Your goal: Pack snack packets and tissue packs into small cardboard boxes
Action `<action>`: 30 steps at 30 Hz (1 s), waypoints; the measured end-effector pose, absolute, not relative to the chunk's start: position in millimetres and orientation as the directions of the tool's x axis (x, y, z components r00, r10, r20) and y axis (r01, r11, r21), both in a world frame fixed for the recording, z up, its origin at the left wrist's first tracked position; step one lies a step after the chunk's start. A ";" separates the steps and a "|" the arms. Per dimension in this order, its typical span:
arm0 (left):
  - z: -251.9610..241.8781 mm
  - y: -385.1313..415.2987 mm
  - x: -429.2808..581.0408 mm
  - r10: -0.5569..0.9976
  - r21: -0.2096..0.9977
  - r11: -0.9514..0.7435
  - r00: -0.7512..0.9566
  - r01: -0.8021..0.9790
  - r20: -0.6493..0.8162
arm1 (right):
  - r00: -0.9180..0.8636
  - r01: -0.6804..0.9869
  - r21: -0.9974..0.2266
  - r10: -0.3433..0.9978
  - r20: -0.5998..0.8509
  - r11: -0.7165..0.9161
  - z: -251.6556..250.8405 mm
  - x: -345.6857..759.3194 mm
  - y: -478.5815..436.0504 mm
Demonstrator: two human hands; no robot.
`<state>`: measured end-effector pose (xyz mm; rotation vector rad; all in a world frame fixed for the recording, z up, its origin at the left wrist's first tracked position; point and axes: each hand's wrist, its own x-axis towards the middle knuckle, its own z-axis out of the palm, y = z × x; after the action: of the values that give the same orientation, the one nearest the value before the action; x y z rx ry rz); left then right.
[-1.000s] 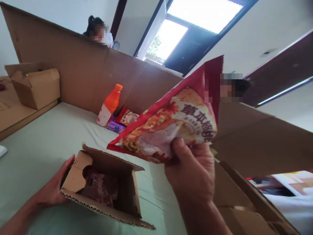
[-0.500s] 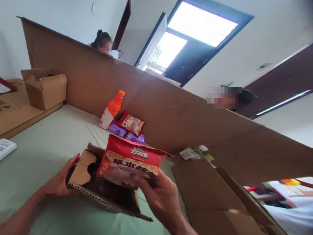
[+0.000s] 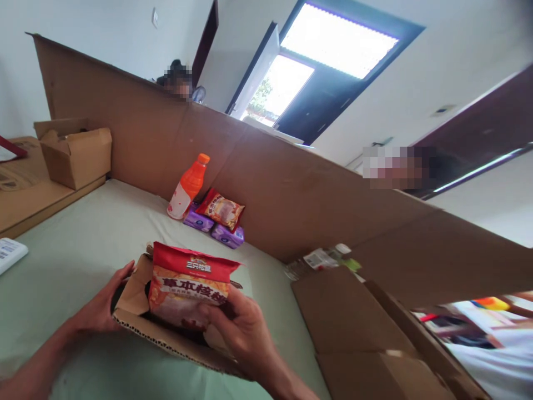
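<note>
My right hand (image 3: 245, 328) pinches a red and orange snack bag (image 3: 189, 286) with printed Chinese characters, thumb in front. The bag's lower part is inside an open cardboard box (image 3: 162, 341); its red top stands above the rim. My left hand (image 3: 108, 303) grips the box's left end, its fingertips partly hidden behind the wall. Behind the box, a second snack bag (image 3: 222, 209) lies on two purple packs, a left one (image 3: 199, 218) and a right one (image 3: 228, 235). An orange drink bottle (image 3: 188, 188) leans beside them.
A cardboard partition (image 3: 266, 183) runs behind the pale green cloth (image 3: 104, 222). A small open carton (image 3: 81, 158) stands at the left and a white device (image 3: 11, 254) lies nearer. A clear bottle (image 3: 318, 260) and cardboard (image 3: 345, 305) are at the right. Two people sit beyond.
My right hand has moved left and down, lowering the snack bag from above the box into it. My left hand keeps its grip on the box.
</note>
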<state>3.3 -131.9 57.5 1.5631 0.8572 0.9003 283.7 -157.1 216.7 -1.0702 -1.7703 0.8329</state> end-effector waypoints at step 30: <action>66.5 -135.7 5.9 0.913 0.991 -0.120 0.400 0.066 0.083 | -0.591 0.800 -0.014 0.784 -0.193 0.600 266.8 290.6 -140.8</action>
<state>5.9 -135.7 66.5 1.5155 0.9114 0.9289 290.6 -140.8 266.8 -1.4765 -2.9568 0.1649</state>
